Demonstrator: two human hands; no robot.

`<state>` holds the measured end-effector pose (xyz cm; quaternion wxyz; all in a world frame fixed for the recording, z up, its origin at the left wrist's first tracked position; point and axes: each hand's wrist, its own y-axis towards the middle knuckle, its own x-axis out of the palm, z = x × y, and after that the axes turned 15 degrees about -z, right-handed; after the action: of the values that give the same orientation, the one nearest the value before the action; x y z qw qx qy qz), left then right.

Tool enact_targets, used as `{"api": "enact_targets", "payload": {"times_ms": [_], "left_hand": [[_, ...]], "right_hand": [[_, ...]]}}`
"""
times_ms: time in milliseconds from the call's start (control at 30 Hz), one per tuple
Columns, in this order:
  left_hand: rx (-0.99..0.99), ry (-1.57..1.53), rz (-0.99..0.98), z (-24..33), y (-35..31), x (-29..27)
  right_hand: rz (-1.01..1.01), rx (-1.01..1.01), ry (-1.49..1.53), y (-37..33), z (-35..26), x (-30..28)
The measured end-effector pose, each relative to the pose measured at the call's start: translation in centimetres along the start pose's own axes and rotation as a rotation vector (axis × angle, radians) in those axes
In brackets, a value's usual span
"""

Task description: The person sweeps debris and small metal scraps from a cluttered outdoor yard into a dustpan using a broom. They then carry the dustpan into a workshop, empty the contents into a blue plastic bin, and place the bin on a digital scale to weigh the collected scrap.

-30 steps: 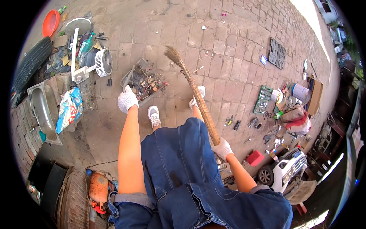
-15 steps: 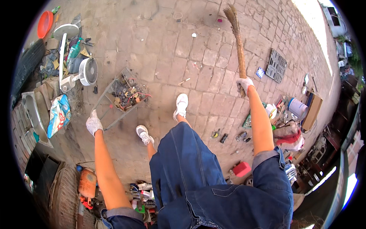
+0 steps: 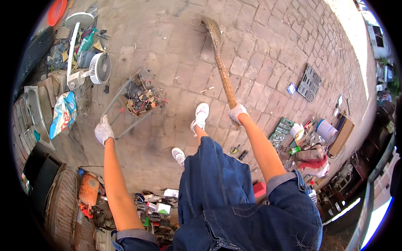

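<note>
In my right hand [image 3: 238, 113], gloved in white, the fingers close round the handle of a straw broom [image 3: 226, 79]. The broom slants away to the far left, and its bristles meet the brick paving. My left hand [image 3: 104, 130], also gloved, is closed on the near end of a grey-framed dustpan [image 3: 130, 126]. A heap of scrap [image 3: 142, 97] lies toward the dustpan's far end, with dark bits, small parts and red wire. Beyond the dustpan, a small light stick [image 3: 207, 89] rests on the paving.
A white fan [image 3: 99, 68] stands left of the dustpan, beside a blue-and-white bag [image 3: 64, 115]. On the right lie a grey tool case [image 3: 309, 83], a green socket set [image 3: 281, 131], a white bucket [image 3: 326, 131] and a cardboard box [image 3: 341, 136]. An orange tank [image 3: 89, 189] sits near left.
My right hand has swung the broom leftward and nearer, its bristles now farther left over the paving. My left hand and the dustpan stay nearly in place. My left foot has shifted right.
</note>
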<state>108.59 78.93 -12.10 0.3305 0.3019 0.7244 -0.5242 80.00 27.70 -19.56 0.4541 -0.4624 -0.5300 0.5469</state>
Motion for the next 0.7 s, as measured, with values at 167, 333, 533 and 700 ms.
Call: {"api": "enact_targets", "payload": {"times_ms": [167, 333, 533, 700], "left_hand": [[-0.073, -0.199, 0.055, 2.1, -1.7, -0.9], [-0.101, -0.208, 0.042, 2.0, -1.6, -0.8], [-0.061, -0.184, 0.071, 1.7, -1.1, 0.1], [-0.165, -0.238, 0.037, 4.6, -2.6, -2.5]], "right_hand": [[0.134, -0.126, 0.259, -9.5, 1.3, 2.5], [0.234, -0.274, 0.201, -5.5, -6.1, -4.2], [0.174, -0.212, 0.095, 5.6, -19.9, -13.9], [0.258, 0.012, -0.699, 10.8, -18.8, -11.4]]}}
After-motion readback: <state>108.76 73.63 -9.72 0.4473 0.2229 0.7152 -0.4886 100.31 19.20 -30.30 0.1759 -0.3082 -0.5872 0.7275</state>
